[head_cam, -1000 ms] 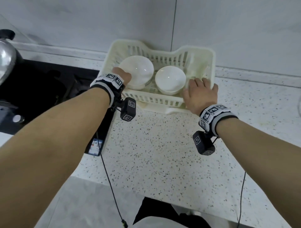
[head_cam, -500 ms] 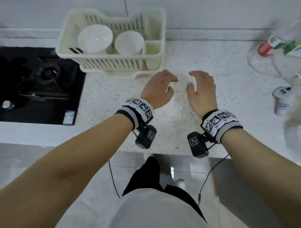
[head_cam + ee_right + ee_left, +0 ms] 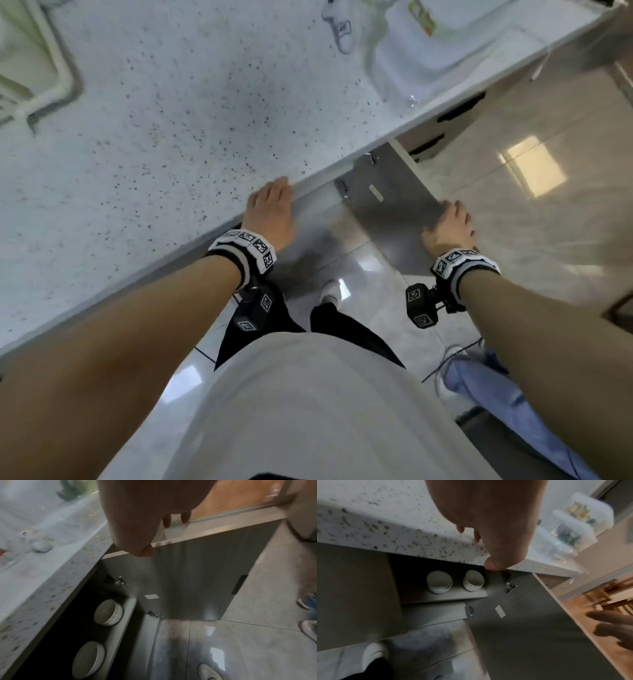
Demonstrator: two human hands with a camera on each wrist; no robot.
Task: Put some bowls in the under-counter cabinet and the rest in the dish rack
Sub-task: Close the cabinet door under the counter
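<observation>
Speckled countertop (image 3: 144,144) running diagonally, its front edge under the left hand (image 3: 272,214); fingers (image 3: 476,536) laid loosely over the top, thumb tucked below the edge, nothing held. Grey cabinet door (image 3: 390,212) swung open, out to the right of the left hand; right hand (image 3: 448,228) on its top outer edge, fingers (image 3: 185,517) hooked over the far side and thumb on the near face, gripping the door. Open under-counter cabinet (image 3: 436,597) below and between the two hands. Two pale bowls (image 3: 439,581) (image 3: 473,580) upright and side by side on the cabinet shelf (image 3: 453,596), near its front edge, below the left thumb and apart from both hands. Corner of the dish rack (image 3: 41,68) on the counter, well away to the left of the left hand; contents out of frame. Blurred clear containers (image 3: 428,44) far along the counter beyond the hands.
</observation>
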